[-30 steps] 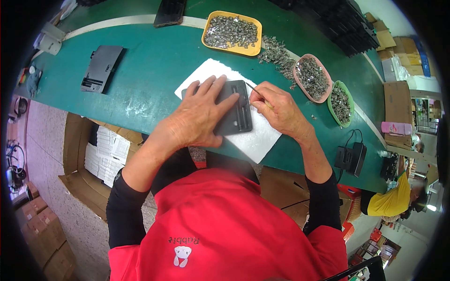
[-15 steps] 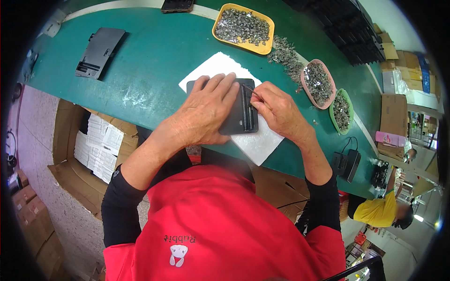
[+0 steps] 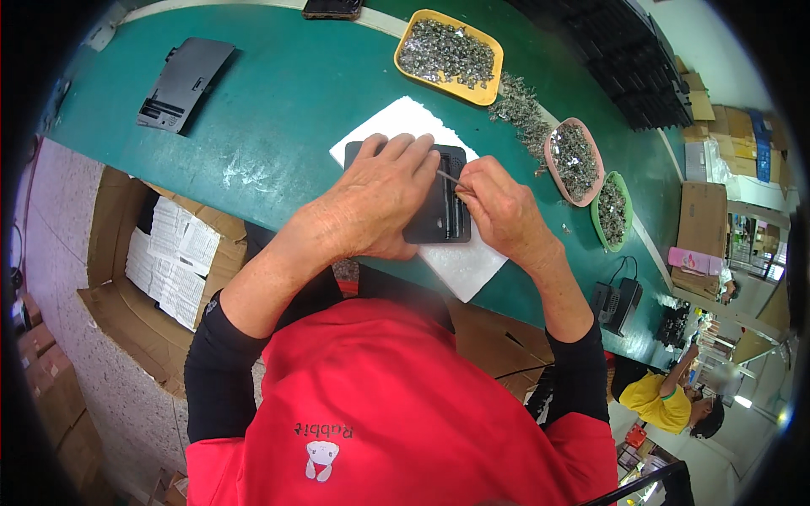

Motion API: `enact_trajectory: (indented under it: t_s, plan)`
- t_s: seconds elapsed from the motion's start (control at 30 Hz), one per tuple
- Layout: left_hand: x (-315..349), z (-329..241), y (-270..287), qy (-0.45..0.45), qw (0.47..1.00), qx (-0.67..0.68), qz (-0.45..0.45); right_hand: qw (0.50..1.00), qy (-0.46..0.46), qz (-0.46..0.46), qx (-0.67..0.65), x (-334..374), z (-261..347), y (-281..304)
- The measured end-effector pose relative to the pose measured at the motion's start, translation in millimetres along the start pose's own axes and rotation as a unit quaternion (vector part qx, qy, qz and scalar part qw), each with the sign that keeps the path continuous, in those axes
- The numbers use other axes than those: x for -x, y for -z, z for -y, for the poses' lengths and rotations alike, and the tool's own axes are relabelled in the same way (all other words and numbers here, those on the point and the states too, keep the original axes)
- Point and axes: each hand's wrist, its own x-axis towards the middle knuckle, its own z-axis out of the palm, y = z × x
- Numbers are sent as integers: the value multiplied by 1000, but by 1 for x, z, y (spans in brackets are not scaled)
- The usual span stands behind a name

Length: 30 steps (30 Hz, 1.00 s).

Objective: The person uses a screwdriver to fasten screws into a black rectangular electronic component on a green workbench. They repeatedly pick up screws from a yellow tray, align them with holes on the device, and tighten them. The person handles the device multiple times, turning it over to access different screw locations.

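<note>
A black plastic cover (image 3: 429, 226) with a long slot along its right side lies on a white foam sheet (image 3: 466, 274). Across its left part rests my left hand (image 3: 371, 202), fingers over the face and thumb at the near edge, gripping it. My right hand (image 3: 504, 207) is closed in a pinch around a thin metal tool (image 3: 447, 176), whose tip points toward the upper end of the slot. The exact kind of tool is too small to tell, and my fingers hide part of it.
Another black cover (image 3: 187, 80) lies at the far left of the green table (image 3: 270, 110). Small metal parts fill yellow (image 3: 496, 72), pink (image 3: 550, 160) and green (image 3: 596, 221) trays, with a loose pile (image 3: 521, 110) between. A person in yellow (image 3: 658, 401) is at far right.
The tool in my right hand shows more of its length and lies at a flatter angle over the slot. My left hand keeps its hold. The person in yellow has shifted.
</note>
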Motion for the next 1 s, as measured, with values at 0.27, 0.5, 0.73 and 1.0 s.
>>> enact_trajectory:
  t_s: [0.27,0.5,0.73,1.0]
  plan:
    - [-1,-1,1,8,1000,-10,20,997,28,-24,65,6,0,-6]
    - [3,0,-6,11,1000,-7,-4,994,13,-16,106,19,18,-4]
    - [4,-1,-9,5,1000,-18,-21,962,25,51,269,31,32,-6]
    - [7,-17,-19,49,997,-30,-52,984,-151,-53,81,40,26,10]
